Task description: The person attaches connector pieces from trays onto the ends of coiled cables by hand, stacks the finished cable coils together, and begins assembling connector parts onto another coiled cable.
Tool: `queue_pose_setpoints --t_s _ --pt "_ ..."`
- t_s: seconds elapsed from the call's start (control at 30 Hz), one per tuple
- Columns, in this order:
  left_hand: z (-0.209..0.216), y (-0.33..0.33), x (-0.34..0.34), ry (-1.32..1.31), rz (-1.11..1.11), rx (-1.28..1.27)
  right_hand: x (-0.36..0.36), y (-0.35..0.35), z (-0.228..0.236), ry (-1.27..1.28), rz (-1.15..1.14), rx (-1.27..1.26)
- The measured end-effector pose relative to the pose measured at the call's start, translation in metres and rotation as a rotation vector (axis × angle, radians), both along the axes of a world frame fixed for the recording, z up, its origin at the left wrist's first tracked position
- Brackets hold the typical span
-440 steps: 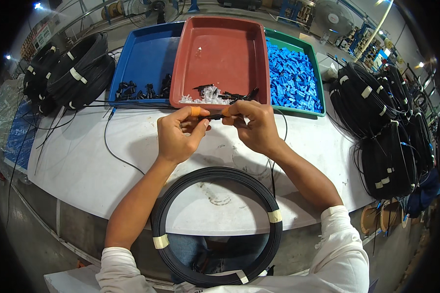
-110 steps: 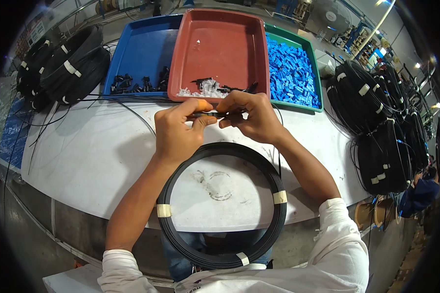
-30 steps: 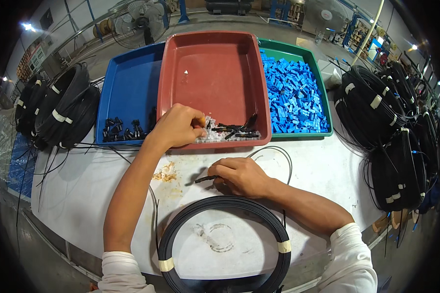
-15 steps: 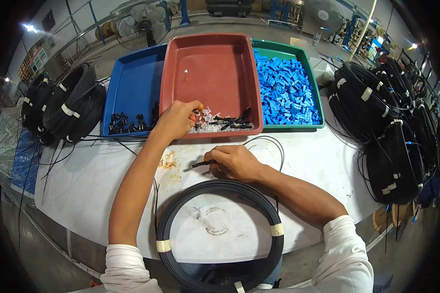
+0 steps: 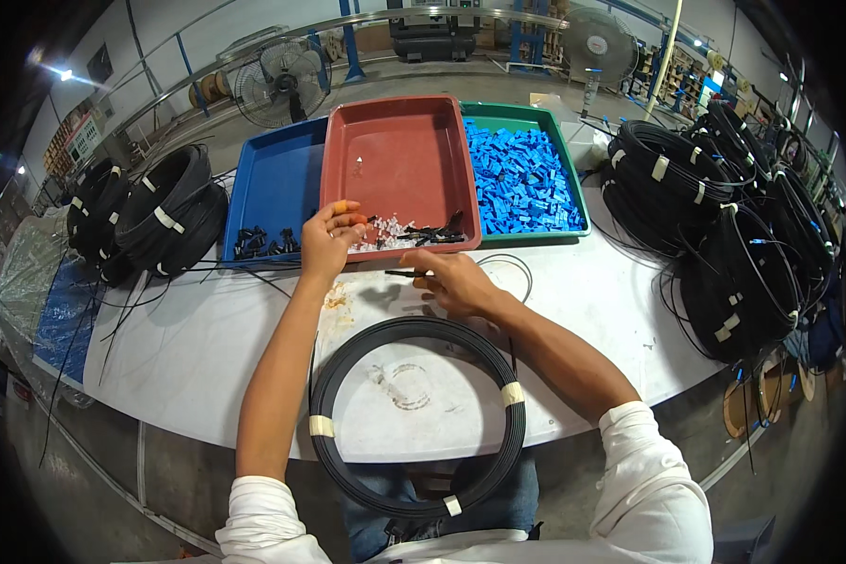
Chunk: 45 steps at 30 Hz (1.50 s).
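Observation:
My left hand [image 5: 331,237], orange covers on its fingertips, is over the near edge of the red tray [image 5: 399,155]. Its fingers are bent together beside small clear-white pieces [image 5: 390,228]; anything between them is too small to make out. My right hand [image 5: 456,282] grips a slim black cable connector [image 5: 409,274] that points left, just in front of the tray. A black cable coil [image 5: 324,381], bound with cream tape, lies on the table and overhangs its front edge. Thin cable loops [image 5: 526,273] curve behind my right wrist.
The red tray also holds black parts [image 5: 432,233]. Left of it, a blue tray [image 5: 277,179] contains black pieces; on the right, a green tray [image 5: 573,188] holds many blue connectors [image 5: 522,179]. Cable coils are stacked at left [image 5: 164,211] and right [image 5: 738,291].
My left hand has drawn back from the white pieces, its fingers lifting. My right hand, with the connector, has moved nearer the red tray. The whole view has shifted a little.

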State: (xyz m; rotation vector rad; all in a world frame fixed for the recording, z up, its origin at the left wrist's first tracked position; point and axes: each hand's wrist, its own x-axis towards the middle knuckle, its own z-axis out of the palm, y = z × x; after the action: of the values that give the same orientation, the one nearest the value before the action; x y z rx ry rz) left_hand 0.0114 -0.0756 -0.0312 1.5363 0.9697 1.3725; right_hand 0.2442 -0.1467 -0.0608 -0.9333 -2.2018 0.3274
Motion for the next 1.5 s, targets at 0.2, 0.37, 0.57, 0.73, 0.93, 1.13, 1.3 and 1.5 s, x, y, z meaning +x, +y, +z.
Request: queue_pose_setpoints --t_s 0.2,0.37,0.57,0.73,0.93,1.13,1.3,1.5 --pt "-0.016 -0.053 -0.003 -0.221 -0.078 0.016 0.001 -0.029 0.038 0.117 0.062 -0.114" --pt "-0.007 -0.066 -0.007 -0.369 -0.168 0.079 -0.007 -0.041 0.065 0.195 0.101 -0.131" --pt "-0.003 -0.077 -0.006 -0.355 -0.218 0.161 -0.007 -0.045 0.069 0.217 0.108 -0.129" --pt "-0.002 -0.083 -0.002 -0.287 -0.251 0.22 -0.004 -0.045 0.064 0.285 0.156 -0.152" --pt "-0.002 -0.085 0.0 -0.299 -0.263 0.2 0.0 -0.044 0.061 0.253 0.123 -0.189" --pt "-0.005 -0.085 -0.001 -0.281 -0.246 0.205 -0.001 -0.045 0.055 0.342 0.151 -0.318" --pt "-0.003 -0.087 0.0 -0.289 -0.25 0.212 -0.003 -0.05 0.057 0.342 0.148 -0.283" --pt "0.0 -0.092 0.0 -0.214 -0.185 0.23 -0.007 -0.059 0.066 0.183 0.037 -0.048"
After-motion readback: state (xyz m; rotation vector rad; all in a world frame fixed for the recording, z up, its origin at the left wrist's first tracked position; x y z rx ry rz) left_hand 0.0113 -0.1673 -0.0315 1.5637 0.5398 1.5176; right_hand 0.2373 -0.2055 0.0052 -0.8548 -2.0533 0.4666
